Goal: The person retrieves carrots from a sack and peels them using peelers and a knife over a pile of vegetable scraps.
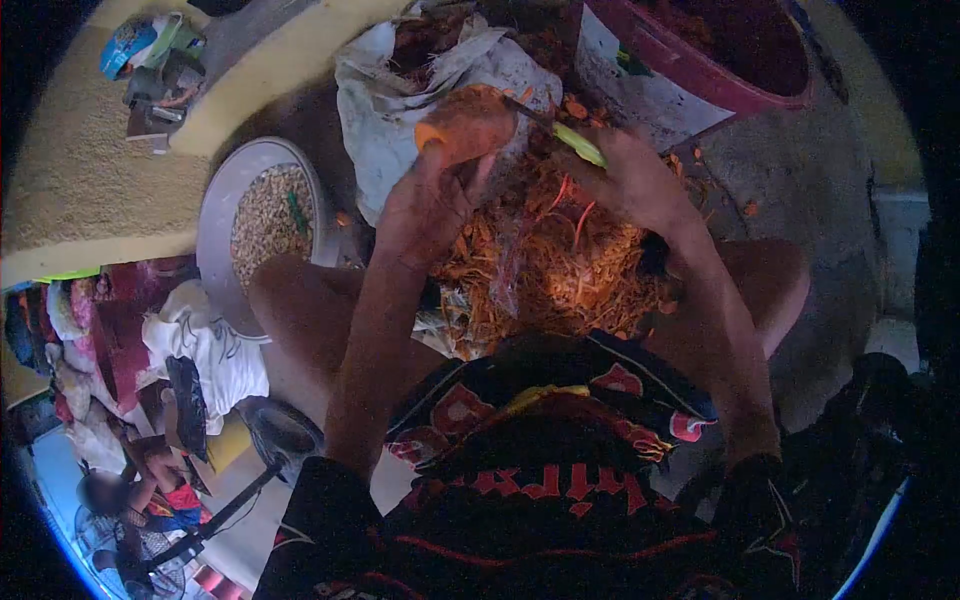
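My left hand [430,205] is closed round a thick orange carrot [468,125], held up in front of a white sack [375,110]. In my right hand [635,175] is a knife with a yellow-green handle [579,145]; its dark blade points up and left to the carrot's far end. Below both hands lies a heap of orange shreds and peelings [580,270], between my bent legs. Clear plastic film shows on the heap's left part.
A pale basin [213,215] of beige pieces stands at the left. A maroon tub [785,100] is at the upper right. Cloths and a white bag [200,345] lie at the left. Another person [150,480] is at the lower left, beside a dark stand.
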`<state>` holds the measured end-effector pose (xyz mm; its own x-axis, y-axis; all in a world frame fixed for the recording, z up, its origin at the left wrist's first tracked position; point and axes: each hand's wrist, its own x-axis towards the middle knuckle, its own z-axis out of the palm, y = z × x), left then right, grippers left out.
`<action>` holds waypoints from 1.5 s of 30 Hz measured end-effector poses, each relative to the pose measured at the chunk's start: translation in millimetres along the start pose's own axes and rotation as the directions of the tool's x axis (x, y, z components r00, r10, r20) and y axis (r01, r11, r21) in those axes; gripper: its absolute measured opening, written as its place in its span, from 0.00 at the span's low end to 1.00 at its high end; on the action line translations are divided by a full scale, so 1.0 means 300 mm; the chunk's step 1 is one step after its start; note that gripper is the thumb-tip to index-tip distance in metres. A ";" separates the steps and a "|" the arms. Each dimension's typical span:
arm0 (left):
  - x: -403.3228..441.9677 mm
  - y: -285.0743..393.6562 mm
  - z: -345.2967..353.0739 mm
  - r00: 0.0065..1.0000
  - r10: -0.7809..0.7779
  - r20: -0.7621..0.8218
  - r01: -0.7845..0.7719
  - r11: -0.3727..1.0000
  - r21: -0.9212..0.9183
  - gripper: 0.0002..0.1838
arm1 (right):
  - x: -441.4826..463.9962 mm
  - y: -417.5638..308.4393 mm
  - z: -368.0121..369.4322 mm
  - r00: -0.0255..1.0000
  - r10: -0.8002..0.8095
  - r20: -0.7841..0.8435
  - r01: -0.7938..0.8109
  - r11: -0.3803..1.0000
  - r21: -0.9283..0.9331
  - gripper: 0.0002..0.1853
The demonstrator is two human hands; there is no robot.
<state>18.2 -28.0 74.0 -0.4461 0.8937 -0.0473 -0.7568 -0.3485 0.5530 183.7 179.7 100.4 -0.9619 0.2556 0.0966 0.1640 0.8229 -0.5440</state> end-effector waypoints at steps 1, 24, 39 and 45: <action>-0.001 -0.003 0.002 1.000 0.020 -0.004 -0.019 0.999 0.045 0.28 | -0.005 -0.011 -0.003 1.000 -0.003 0.010 0.003 1.000 -0.002 0.21; 0.000 -0.032 0.100 0.933 0.307 0.188 -0.357 0.721 0.594 0.47 | -0.008 0.027 0.120 0.990 -0.078 -0.114 0.060 0.986 -0.154 0.17; -0.024 -0.014 0.053 0.950 0.271 0.156 -0.312 0.818 0.483 0.48 | 0.061 0.205 0.083 0.992 0.100 0.071 -0.105 0.991 0.080 0.19; -0.021 0.041 0.050 0.950 0.309 0.039 -0.280 0.796 0.537 0.47 | 0.014 0.292 -0.022 0.975 0.221 -0.022 -0.220 0.945 -0.241 0.21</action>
<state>19.0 -33.8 93.6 -0.6392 0.7527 0.1579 -0.2206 -0.3761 0.8999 195.4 256.2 58.7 -0.8967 0.4425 -0.0082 0.4195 0.8439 -0.3344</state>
